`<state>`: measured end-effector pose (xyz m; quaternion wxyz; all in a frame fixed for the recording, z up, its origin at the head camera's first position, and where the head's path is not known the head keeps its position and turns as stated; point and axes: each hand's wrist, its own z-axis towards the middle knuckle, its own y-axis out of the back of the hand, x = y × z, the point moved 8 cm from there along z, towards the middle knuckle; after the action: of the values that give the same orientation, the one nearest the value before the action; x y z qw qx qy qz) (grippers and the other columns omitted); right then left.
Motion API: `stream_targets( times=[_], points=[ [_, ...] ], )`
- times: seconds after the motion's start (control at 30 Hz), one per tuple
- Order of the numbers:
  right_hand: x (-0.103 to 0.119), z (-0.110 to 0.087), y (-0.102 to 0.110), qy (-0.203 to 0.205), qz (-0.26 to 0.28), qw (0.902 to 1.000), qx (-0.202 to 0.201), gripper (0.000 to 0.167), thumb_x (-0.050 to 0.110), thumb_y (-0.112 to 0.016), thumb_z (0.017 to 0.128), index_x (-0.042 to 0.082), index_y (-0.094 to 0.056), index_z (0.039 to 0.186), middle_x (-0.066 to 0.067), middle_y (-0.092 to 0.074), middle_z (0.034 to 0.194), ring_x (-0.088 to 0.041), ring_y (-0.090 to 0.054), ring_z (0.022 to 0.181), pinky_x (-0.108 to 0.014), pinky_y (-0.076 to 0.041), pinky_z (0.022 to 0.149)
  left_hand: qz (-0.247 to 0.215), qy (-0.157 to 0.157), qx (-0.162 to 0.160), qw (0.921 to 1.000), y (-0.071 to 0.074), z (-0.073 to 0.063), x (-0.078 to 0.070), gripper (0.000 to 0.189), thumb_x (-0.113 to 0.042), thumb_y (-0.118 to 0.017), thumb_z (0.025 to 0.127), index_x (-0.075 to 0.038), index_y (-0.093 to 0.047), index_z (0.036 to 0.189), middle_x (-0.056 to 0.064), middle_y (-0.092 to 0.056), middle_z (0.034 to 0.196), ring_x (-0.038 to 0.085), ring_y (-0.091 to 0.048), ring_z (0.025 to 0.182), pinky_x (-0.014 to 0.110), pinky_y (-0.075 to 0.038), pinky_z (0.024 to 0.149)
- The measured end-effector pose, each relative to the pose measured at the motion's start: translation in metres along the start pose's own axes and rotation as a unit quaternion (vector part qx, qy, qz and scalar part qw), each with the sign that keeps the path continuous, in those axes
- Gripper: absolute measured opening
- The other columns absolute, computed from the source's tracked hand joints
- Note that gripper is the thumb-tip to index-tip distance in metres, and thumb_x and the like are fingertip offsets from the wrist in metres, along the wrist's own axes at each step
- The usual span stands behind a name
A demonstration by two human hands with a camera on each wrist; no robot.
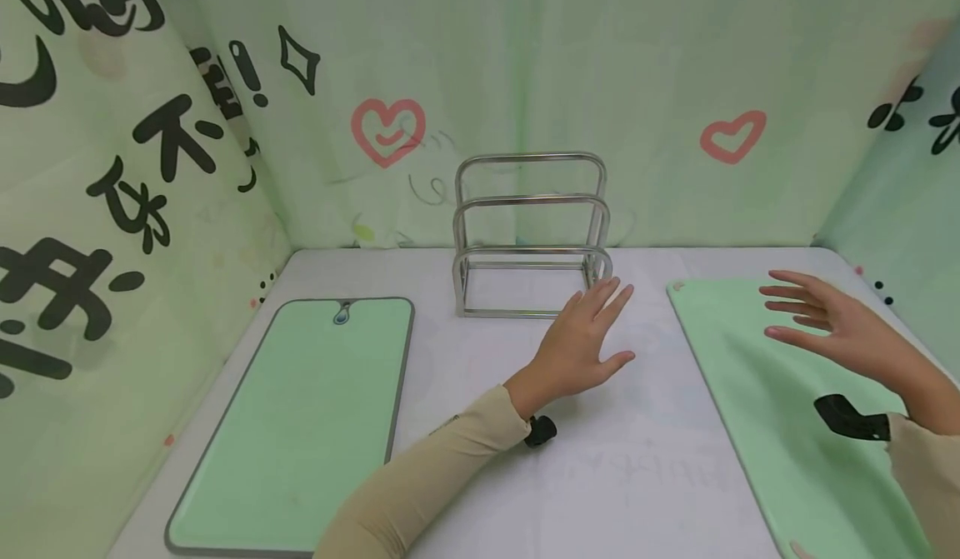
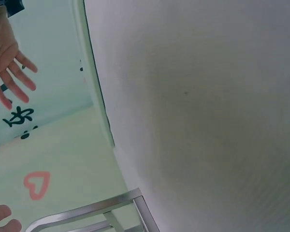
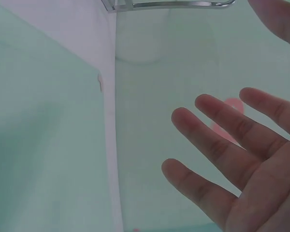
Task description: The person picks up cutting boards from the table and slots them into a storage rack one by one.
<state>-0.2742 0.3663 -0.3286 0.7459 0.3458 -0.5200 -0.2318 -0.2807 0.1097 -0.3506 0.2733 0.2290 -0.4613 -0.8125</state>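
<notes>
A metal wire rack (image 1: 532,202) with several upright loops stands at the back middle of the table. My left hand (image 1: 573,342) has its fingers spread just in front of the rack's lower right corner, overlapping it in the head view, and holds nothing. Over the green board (image 1: 720,359) on the right side hovers my right hand (image 1: 832,326), fingers extended and apart, with nothing in it; its shadow falls on the board. In the right wrist view the fingers (image 3: 217,145) are spread before the curtain. A second green board (image 1: 300,426), grey-edged with a hanging hole, lies flat at the left.
The white tabletop (image 1: 480,376) runs between the two boards. Pale green curtains (image 1: 645,59) with black writing and pink hearts enclose the back and sides. Each wrist carries a black strap mount (image 1: 542,431).
</notes>
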Motion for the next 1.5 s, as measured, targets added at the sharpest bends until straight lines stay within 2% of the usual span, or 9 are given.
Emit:
stream_targets(
  times=[0.2, 0.37, 0.53, 0.77, 0.97, 1.13, 1.37, 1.4, 1.5],
  points=[
    [-0.006, -0.006, 0.000, 0.012, 0.001, 0.9996, 0.026, 0.069, 0.001, -0.063, 0.087, 0.012, -0.029, 0.145, 0.037, -0.042, 0.119, 0.027, -0.044, 0.102, 0.004, -0.036, 0.078, 0.018, -0.012, 0.010, 0.9997, -0.007, 0.001, -0.006, 0.076, -0.046, -0.060, 0.089, -0.013, -0.027, 0.149, 0.007, -0.033, 0.152, 0.021, -0.032, 0.141, 0.039, -0.031, 0.113],
    [-0.016, -0.012, -0.002, -0.021, -0.013, 0.9983, 0.052, 0.064, 0.007, -0.062, 0.090, 0.011, -0.030, 0.145, 0.041, -0.040, 0.115, 0.029, -0.042, 0.100, 0.001, -0.038, 0.074, 0.029, -0.025, 0.027, 0.9989, -0.014, 0.001, -0.012, 0.074, -0.046, -0.058, 0.090, -0.013, -0.027, 0.149, 0.007, -0.034, 0.152, 0.020, -0.033, 0.140, 0.038, -0.032, 0.113],
    [-0.027, -0.017, -0.005, -0.055, -0.050, 0.9946, 0.072, 0.057, 0.014, -0.061, 0.091, 0.006, -0.036, 0.141, 0.043, -0.037, 0.111, 0.031, -0.037, 0.097, -0.005, -0.042, 0.068, 0.039, -0.043, 0.052, 0.9970, -0.021, 0.002, -0.018, 0.073, -0.046, -0.056, 0.091, -0.013, -0.027, 0.149, 0.007, -0.034, 0.152, 0.021, -0.034, 0.140, 0.037, -0.031, 0.113],
    [-0.037, -0.021, -0.004, -0.062, -0.096, 0.9892, 0.092, 0.051, 0.020, -0.061, 0.091, 0.004, -0.042, 0.136, 0.042, -0.034, 0.111, 0.033, -0.032, 0.095, -0.011, -0.042, 0.066, 0.035, -0.051, 0.105, 0.9925, -0.029, 0.006, -0.025, 0.072, -0.046, -0.054, 0.092, -0.015, -0.024, 0.150, 0.004, -0.031, 0.153, 0.019, -0.032, 0.141, 0.036, -0.029, 0.115],
    [-0.047, -0.024, 0.001, -0.070, -0.097, 0.9900, 0.074, 0.059, 0.020, -0.062, 0.091, 0.000, -0.036, 0.140, 0.038, -0.030, 0.113, 0.037, -0.025, 0.093, -0.002, -0.033, 0.067, 0.034, -0.049, 0.141, 0.9883, -0.039, 0.008, -0.028, 0.074, -0.048, -0.053, 0.092, -0.018, -0.019, 0.151, 0.002, -0.027, 0.155, 0.017, -0.028, 0.143, 0.034, -0.027, 0.116],
    [-0.055, -0.030, 0.009, -0.066, -0.064, 0.9950, 0.041, 0.061, 0.014, -0.062, 0.091, 0.011, -0.033, 0.144, 0.046, -0.030, 0.109, 0.037, -0.029, 0.094, 0.004, -0.032, 0.069, 0.036, -0.051, 0.164, 0.9844, -0.045, 0.009, -0.029, 0.076, -0.048, -0.053, 0.092, -0.020, -0.016, 0.152, 0.000, -0.025, 0.156, 0.015, -0.026, 0.143, 0.032, -0.025, 0.116],
    [-0.073, -0.035, 0.017, -0.094, -0.059, 0.9934, 0.029, 0.071, 0.016, -0.061, 0.091, -0.006, -0.021, 0.145, 0.048, -0.026, 0.103, 0.038, -0.028, 0.089, 0.003, -0.033, 0.065, 0.052, -0.065, 0.187, 0.9788, -0.047, 0.014, -0.033, 0.076, -0.049, -0.051, 0.093, -0.020, -0.014, 0.152, -0.001, -0.024, 0.156, 0.014, -0.024, 0.144, 0.032, -0.025, 0.116],
    [-0.080, -0.035, 0.018, -0.097, -0.066, 0.9929, 0.019, 0.071, 0.017, -0.062, 0.091, 0.000, -0.022, 0.147, 0.048, -0.027, 0.103, 0.038, -0.028, 0.088, 0.003, -0.033, 0.064, 0.053, -0.066, 0.189, 0.9783, -0.047, 0.015, -0.034, 0.076, -0.049, -0.051, 0.093, -0.020, -0.014, 0.152, -0.001, -0.024, 0.156, 0.014, -0.025, 0.144, 0.032, -0.025, 0.116],
    [-0.105, -0.037, 0.021, -0.118, -0.065, 0.9907, 0.023, 0.077, 0.020, -0.061, 0.092, 0.004, -0.014, 0.150, 0.026, -0.040, 0.132, 0.038, -0.026, 0.086, -0.004, -0.039, 0.068, 0.055, -0.065, 0.196, 0.9769, -0.048, 0.017, -0.035, 0.075, -0.049, -0.051, 0.093, -0.021, -0.014, 0.152, -0.001, -0.024, 0.156, 0.013, -0.024, 0.144, 0.032, -0.025, 0.116]
  ],
)
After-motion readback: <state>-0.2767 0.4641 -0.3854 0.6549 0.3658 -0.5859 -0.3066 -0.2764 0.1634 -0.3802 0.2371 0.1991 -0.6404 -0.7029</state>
